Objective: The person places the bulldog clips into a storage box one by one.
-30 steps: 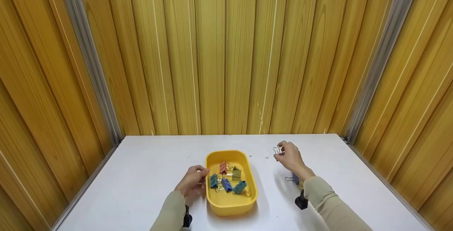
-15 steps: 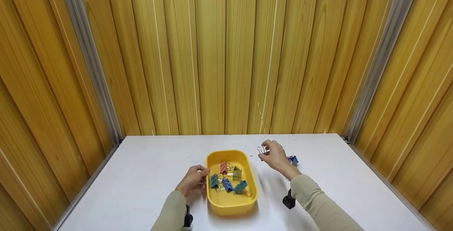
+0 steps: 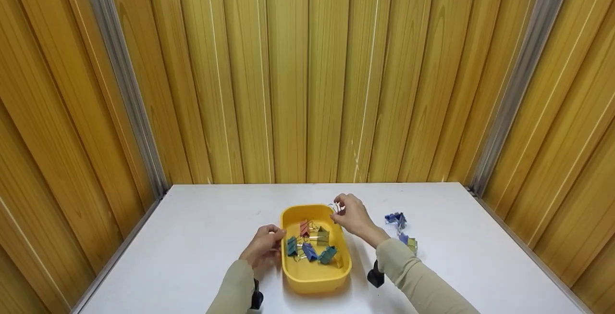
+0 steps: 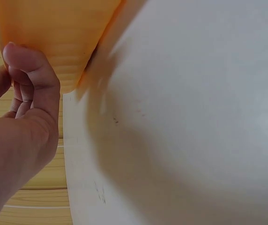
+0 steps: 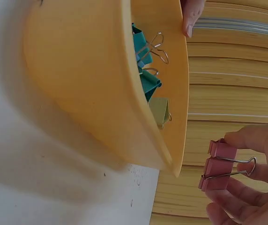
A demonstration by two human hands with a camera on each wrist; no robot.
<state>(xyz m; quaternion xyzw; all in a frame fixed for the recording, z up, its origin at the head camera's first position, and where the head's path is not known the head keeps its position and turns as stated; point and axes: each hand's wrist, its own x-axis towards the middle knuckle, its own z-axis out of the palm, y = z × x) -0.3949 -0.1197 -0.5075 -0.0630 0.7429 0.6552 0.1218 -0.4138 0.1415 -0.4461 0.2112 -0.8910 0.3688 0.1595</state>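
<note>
Steadying the tray [image 3: 314, 275] with my left hand [image 3: 263, 248] curled on its left rim, I pinch a pink clip [image 5: 220, 165] in my right hand [image 3: 353, 215] over its far right corner. Next, I judge, comes letting go above the clips inside.

Light is even and fairly bright, seemingly from above; the white table [image 3: 192, 237] shows no hard glare. Soft shadows lie beside the yellow tray [image 3: 312, 280] at its near end and under the right sleeve [image 3: 413, 280]. The head view is sharp, with wall panels [image 3: 288, 73] splaying outward toward the picture's edges from wide-angle distortion. The left wrist view is soft: the tray's wall there is smeared and out of focus, with a broad grey shadow on the table. The right wrist view is crisper, the pink clip [image 5: 218, 166] clear.
</note>
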